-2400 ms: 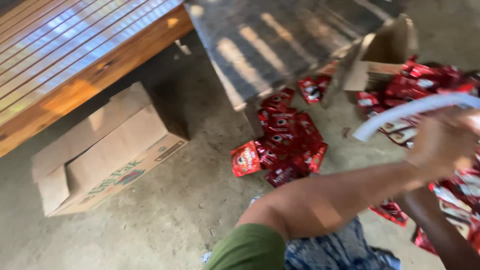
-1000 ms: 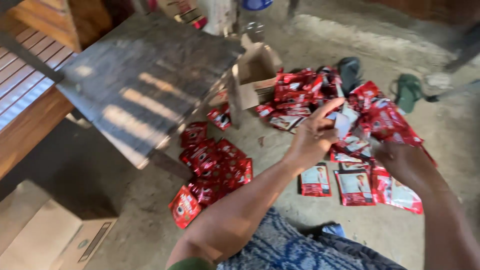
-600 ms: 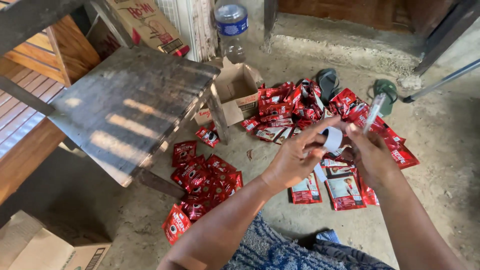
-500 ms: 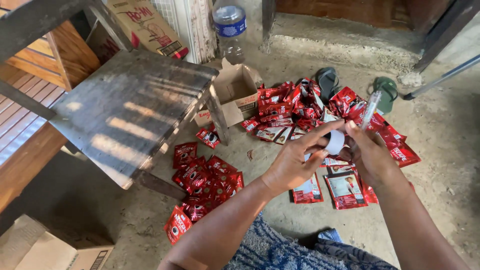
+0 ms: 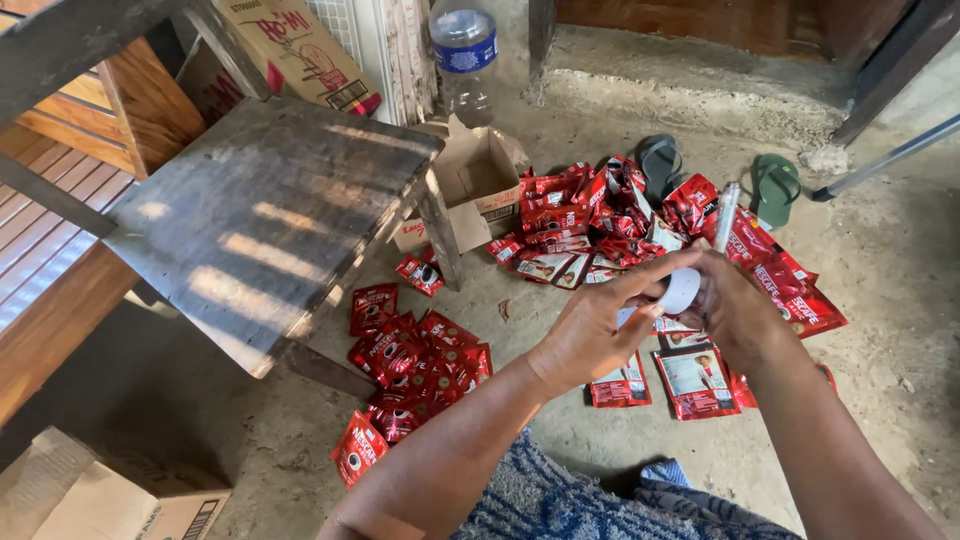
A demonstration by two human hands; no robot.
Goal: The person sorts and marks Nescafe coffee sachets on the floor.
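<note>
Hands [image 5: 660, 320] now nearer, white strip [image 5: 690, 280] over red sachets [image 5: 590, 225]

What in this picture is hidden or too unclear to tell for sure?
Head view only:
- White roll: mostly covered by the left hand and right hand; what it is cannot be told.
- White strip: its lower end is hidden behind the right hand.
- Small box: its inside is in shadow.
- Bottle: top cut off by the upper edge.
- Carton: cut off by the lower edge.
</note>
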